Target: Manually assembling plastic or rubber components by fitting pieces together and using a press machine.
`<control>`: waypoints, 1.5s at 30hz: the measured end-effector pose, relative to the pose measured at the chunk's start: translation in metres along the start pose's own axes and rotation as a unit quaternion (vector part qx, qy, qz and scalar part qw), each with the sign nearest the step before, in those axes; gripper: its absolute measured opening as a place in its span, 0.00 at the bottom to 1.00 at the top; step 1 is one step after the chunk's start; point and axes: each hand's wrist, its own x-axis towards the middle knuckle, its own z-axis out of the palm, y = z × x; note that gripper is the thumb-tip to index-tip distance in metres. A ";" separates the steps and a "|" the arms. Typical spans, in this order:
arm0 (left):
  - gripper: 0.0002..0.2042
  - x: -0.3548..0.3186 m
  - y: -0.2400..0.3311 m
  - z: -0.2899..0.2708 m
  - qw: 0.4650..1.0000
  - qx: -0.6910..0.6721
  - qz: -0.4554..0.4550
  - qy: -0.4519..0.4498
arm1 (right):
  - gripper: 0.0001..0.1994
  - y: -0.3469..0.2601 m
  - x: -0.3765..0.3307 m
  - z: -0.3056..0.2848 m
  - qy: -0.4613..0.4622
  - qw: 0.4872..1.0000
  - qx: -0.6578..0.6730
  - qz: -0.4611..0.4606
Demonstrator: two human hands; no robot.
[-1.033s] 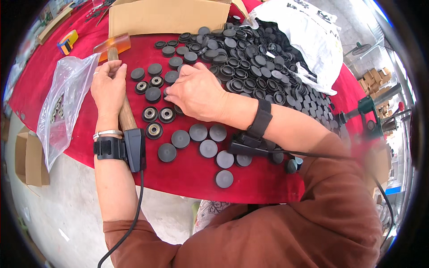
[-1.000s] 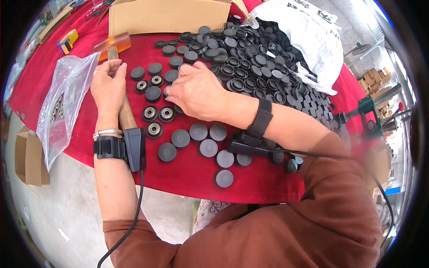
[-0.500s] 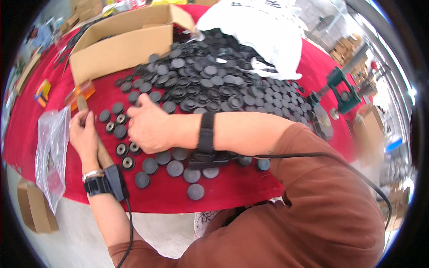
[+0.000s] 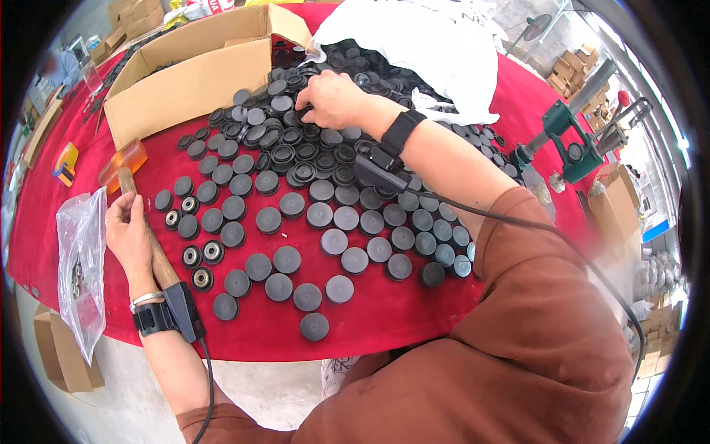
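Observation:
My right hand (image 4: 333,100) is over the pile of black round caps (image 4: 285,155), its fingers curled around the edge of one dark cap that is partly hidden. My left hand (image 4: 129,233) is closed, thumb and fingertips pinched together beside the wooden handle of a mallet (image 4: 148,233); what they pinch, if anything, cannot be made out. The mallet's translucent orange head (image 4: 123,163) lies on the red cloth. Several loose caps stand nearer me, and a few show metal bearing-like centres (image 4: 213,251).
An open cardboard box (image 4: 188,92) stands behind the pile, next to a white sack (image 4: 421,55). A clear plastic bag (image 4: 83,266) lies at the left, near a yellow tape dispenser (image 4: 66,163). At the right stands a green hand press (image 4: 569,148).
My right hand has moved away from the loose caps near the mallet, up and right to the pile. My left hand stays beside the handle.

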 end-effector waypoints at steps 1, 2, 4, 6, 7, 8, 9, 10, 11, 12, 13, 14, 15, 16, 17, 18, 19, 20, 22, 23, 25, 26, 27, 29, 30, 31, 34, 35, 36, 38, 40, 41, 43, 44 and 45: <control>0.10 0.001 -0.002 0.002 1.000 -0.027 0.009 0.009 | 0.13 0.005 0.002 0.002 -0.001 1.000 0.000 -0.004; 0.10 0.001 -0.003 0.002 1.000 -0.026 0.007 0.010 | 0.12 0.011 0.002 0.003 0.040 0.998 0.033 -0.031; 0.10 0.002 -0.001 0.004 0.999 -0.031 -0.006 0.004 | 0.11 0.009 0.003 -0.005 0.081 0.993 0.063 -0.058; 0.09 0.000 0.002 0.002 1.000 -0.025 0.000 0.007 | 0.09 0.004 0.001 -0.013 0.002 0.893 0.412 0.181; 0.09 -0.001 0.005 0.001 1.000 -0.010 0.003 0.012 | 0.07 0.003 0.001 -0.010 -0.015 0.802 0.558 0.215; 0.09 -0.001 0.005 0.002 1.000 0.005 0.007 0.016 | 0.07 0.003 0.000 -0.011 -0.013 0.803 0.556 0.215; 0.09 -0.001 0.004 0.002 1.000 0.004 0.006 0.019 | 0.07 0.001 -0.002 -0.012 -0.029 0.736 0.637 0.229; 0.09 -0.001 0.002 0.003 1.000 -0.003 0.008 0.020 | 0.08 0.000 -0.003 -0.013 -0.046 0.659 0.711 0.240; 0.08 -0.001 0.000 0.003 1.000 -0.010 0.010 0.021 | 0.11 0.000 -0.001 -0.011 -0.052 0.645 0.724 0.237; 0.08 -0.001 0.000 0.003 1.000 -0.009 0.008 0.023 | 0.11 -0.002 -0.001 -0.011 -0.054 0.647 0.724 0.235; 0.08 -0.001 0.001 0.003 1.000 -0.008 0.009 0.018 | 0.11 -0.004 0.000 -0.012 -0.061 0.628 0.740 0.232; 0.08 -0.001 0.001 0.003 1.000 -0.006 0.009 0.013 | 0.11 -0.007 0.000 -0.012 -0.070 0.609 0.756 0.229; 0.08 -0.001 0.003 0.004 1.000 -0.008 0.010 0.018 | 0.11 -0.011 0.000 -0.014 -0.078 0.601 0.763 0.225; 0.08 -0.003 0.001 0.002 0.999 0.004 0.020 0.025 | 0.11 -0.020 0.003 -0.014 -0.090 0.599 0.765 0.219; 0.08 -0.002 0.002 0.002 0.999 0.008 0.025 0.020 | 0.10 -0.029 0.006 -0.016 -0.097 0.604 0.765 0.204; 0.08 -0.001 0.006 0.002 0.999 0.012 0.029 0.016 | 0.10 -0.040 0.007 -0.019 -0.103 0.608 0.764 0.189; 0.09 -0.002 0.009 0.004 0.999 0.011 0.029 0.022 | 0.12 -0.055 0.007 -0.023 -0.102 0.632 0.751 0.165; 0.09 -0.003 0.011 0.000 0.999 0.014 0.028 0.032 | 0.12 -0.077 0.008 -0.026 -0.119 0.627 0.754 0.155; 0.10 -0.002 0.014 0.003 0.999 0.040 0.026 0.016 | 0.14 -0.110 0.011 -0.030 -0.106 0.758 0.640 0.075; 0.10 -0.001 0.011 0.005 0.999 0.034 0.022 0.016 | 0.14 -0.123 0.015 -0.027 -0.092 0.800 0.592 0.029; 0.10 -0.002 0.009 0.005 1.000 0.002 0.018 0.022 | 0.11 -0.146 0.024 -0.019 -0.018 0.902 0.425 -0.077; 0.10 -0.004 0.009 0.002 1.000 0.006 0.014 0.025 | 0.10 -0.156 0.024 -0.017 0.039 0.928 0.340 -0.149; 0.10 -0.004 0.011 0.002 1.000 0.014 0.012 0.022 | 0.10 -0.163 0.026 -0.012 0.055 0.939 0.288 -0.179; 0.10 -0.003 0.012 0.002 0.999 0.022 0.015 0.022 | 0.09 -0.168 0.031 0.003 0.088 0.939 0.241 -0.227; 0.10 -0.003 0.011 0.003 0.999 0.022 0.013 0.022 | 0.09 -0.172 0.031 0.007 0.082 0.945 0.220 -0.230; 0.10 -0.003 0.012 0.002 0.999 0.031 0.018 0.023 | 0.09 -0.174 0.029 0.010 0.081 0.944 0.220 -0.231; 0.10 -0.002 0.013 0.002 0.998 0.047 0.021 0.022 | 0.08 -0.178 0.024 0.016 0.060 0.961 0.163 -0.214; 0.10 -0.002 0.013 0.001 0.998 0.054 0.020 0.021 | 0.08 -0.179 0.024 0.017 0.060 0.963 0.091 -0.248; 0.10 -0.002 0.013 0.002 0.998 0.052 0.020 0.020 | 0.08 -0.179 0.023 0.018 0.060 0.958 0.018 -0.279; 0.10 -0.002 0.012 0.002 0.999 0.024 0.012 0.021 | 0.10 -0.179 0.022 0.019 0.058 0.955 0.008 -0.290; 0.10 -0.001 0.012 0.002 0.999 0.028 0.018 0.022 | 0.11 -0.176 0.020 0.026 0.057 0.954 -0.006 -0.293; 0.11 -0.001 0.011 0.002 0.999 0.034 0.023 0.023 | 0.09 -0.173 0.020 0.038 0.124 0.939 0.031 -0.318; 0.11 -0.004 0.012 -0.001 0.997 0.057 0.045 0.022 | 0.06 -0.170 0.019 0.039 0.167 0.922 0.084 -0.338; 0.11 -0.003 0.012 0.000 0.998 0.055 0.042 0.015 | 0.05 -0.170 0.023 0.035 0.117 0.929 0.058 -0.347; 0.11 -0.003 0.009 0.002 0.999 0.032 0.032 0.005 | 0.05 -0.171 0.025 0.026 0.076 0.938 0.034 -0.337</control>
